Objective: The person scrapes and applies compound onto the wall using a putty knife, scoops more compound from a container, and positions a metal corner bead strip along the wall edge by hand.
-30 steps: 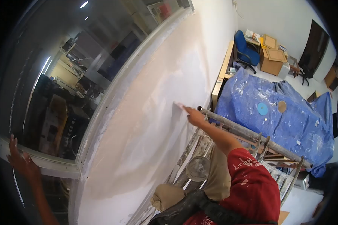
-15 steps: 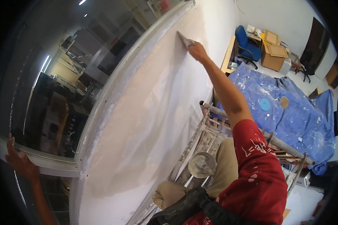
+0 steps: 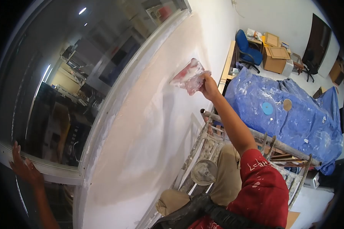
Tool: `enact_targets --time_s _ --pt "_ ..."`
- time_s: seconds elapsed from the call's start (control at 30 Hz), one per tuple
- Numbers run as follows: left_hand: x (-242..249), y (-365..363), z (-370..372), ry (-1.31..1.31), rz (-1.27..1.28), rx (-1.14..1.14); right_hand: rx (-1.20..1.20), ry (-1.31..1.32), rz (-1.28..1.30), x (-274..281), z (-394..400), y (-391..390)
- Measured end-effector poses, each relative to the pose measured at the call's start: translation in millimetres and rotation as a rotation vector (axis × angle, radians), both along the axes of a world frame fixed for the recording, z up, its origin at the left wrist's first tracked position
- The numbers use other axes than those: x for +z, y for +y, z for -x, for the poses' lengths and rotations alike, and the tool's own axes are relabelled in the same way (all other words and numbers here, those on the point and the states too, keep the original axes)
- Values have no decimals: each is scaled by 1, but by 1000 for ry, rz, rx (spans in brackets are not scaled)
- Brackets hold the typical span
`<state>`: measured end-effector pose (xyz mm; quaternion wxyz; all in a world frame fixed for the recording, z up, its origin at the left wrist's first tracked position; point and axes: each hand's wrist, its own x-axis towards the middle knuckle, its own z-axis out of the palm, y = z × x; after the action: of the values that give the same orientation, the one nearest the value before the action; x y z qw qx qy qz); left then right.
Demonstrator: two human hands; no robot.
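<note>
My right hand [image 3: 209, 87] grips a wide putty spreader [image 3: 190, 76], its reddish face smeared with white filler. The spreader is at the upper part of the wall [image 3: 141, 126], where damp beige and paler patches show. On the far left, my left hand [image 3: 26, 170] rests against the window frame [image 3: 61, 173], fingers stretched out and holding nothing. Below, beside my knee, a round bucket [image 3: 203, 172] contains whitish filler.
Metal scaffold rails [image 3: 279, 145] run along my right side, above a spattered plank. Beyond them a blue tarp [image 3: 279, 103] covers bulky things. A blue office chair [image 3: 249, 47] and cardboard boxes [image 3: 275, 57] stand at the back. The window glass [image 3: 91, 65] fills the left.
My right hand has brought the spreader down the wall, and its broad face is now turned toward me. My left hand stays at the window frame.
</note>
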<state>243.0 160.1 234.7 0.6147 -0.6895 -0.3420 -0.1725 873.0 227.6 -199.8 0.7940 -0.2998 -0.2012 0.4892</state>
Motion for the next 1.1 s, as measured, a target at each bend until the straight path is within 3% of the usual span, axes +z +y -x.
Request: enact_targets --time_s 0.03,0.17,0.23,0.33,0.57,0.6,0.67,0.73,0.87,0.9,0.97,1.0,1.03,1.1 --pt "0 0 1 -7 0 1 -44 5 25 3 -9 4" --pt "-1 -3 0 -34 24 -3 -204 -664 164 3 -43 31" --pt "0 0 5 -35 41 -10 -491 -964 205 0 -49 51" --pt "-1 -1 5 -46 47 21 -889 -1441 36 4 -56 86" --pt "1 -6 0 -75 112 31 -933 -1475 86 5 -86 169" --pt "0 -6 -5 -81 129 -26 -897 -1548 -24 10 -89 173" --pt "0 -3 -7 -83 145 -44 -834 -1571 36 -10 -82 179" --pt "1 2 -5 -71 152 -35 -800 -1677 35 -40 -73 165" --pt "7 -2 3 -52 160 -30 -484 -1814 106 -106 -75 103" --pt "7 -3 7 -54 166 -33 -461 -1738 243 -107 -90 103" --pt "8 -6 8 -39 170 -31 -406 -1560 499 -88 -103 97" --pt "7 -7 5 -13 140 -1 -544 -1508 425 -73 -118 111" --pt "7 -8 1 14 110 29 -504 -1407 569 -26 -121 114" --pt "5 -8 -2 42 78 43 -668 -1314 442 7 -156 159"
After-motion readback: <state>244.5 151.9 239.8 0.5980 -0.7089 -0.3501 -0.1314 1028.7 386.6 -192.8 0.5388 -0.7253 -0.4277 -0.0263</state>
